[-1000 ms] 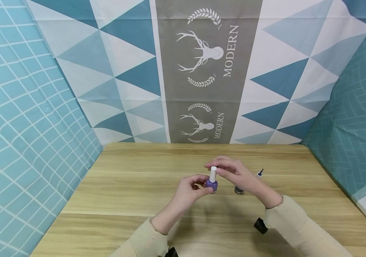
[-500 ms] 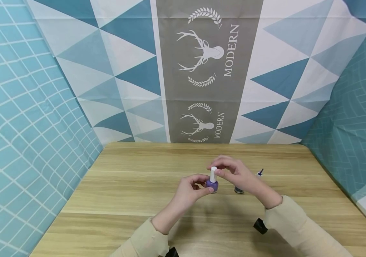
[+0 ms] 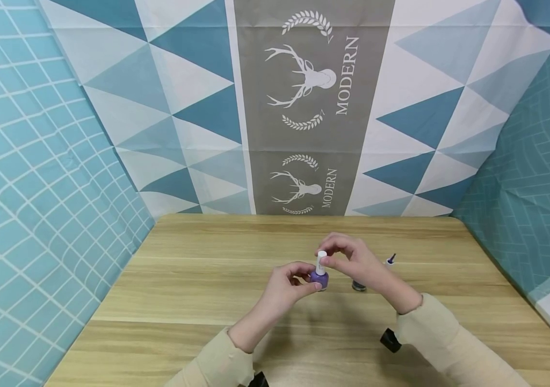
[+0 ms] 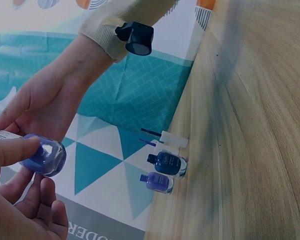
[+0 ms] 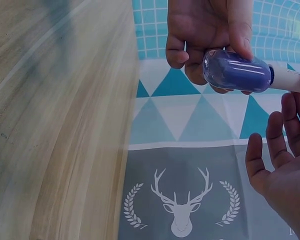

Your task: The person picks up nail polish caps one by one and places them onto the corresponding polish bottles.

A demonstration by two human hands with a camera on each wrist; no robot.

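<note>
A purple nail polish bottle (image 3: 320, 279) with a white cap (image 3: 321, 263) is held up over the table, cap upward. My left hand (image 3: 286, 284) grips its glass body between thumb and fingers. From the other side, my right hand (image 3: 351, 259) pinches the cap with thumb and fingertips. The right wrist view shows the bottle (image 5: 235, 71) full of purple polish, the cap (image 5: 288, 80) seated on its neck.
In the left wrist view, a dark blue polish bottle (image 4: 169, 164) and a purple one (image 4: 158, 182) stand uncapped on the wooden table (image 4: 260, 130). Beside them, two white caps (image 4: 174, 139) stand with brushes pointing up. Patterned cloth (image 3: 313, 107) hangs behind the table.
My right fingers have drawn in slightly around the cap, shifting a little to the right. The left hand and the bottle stay nearly in place.
</note>
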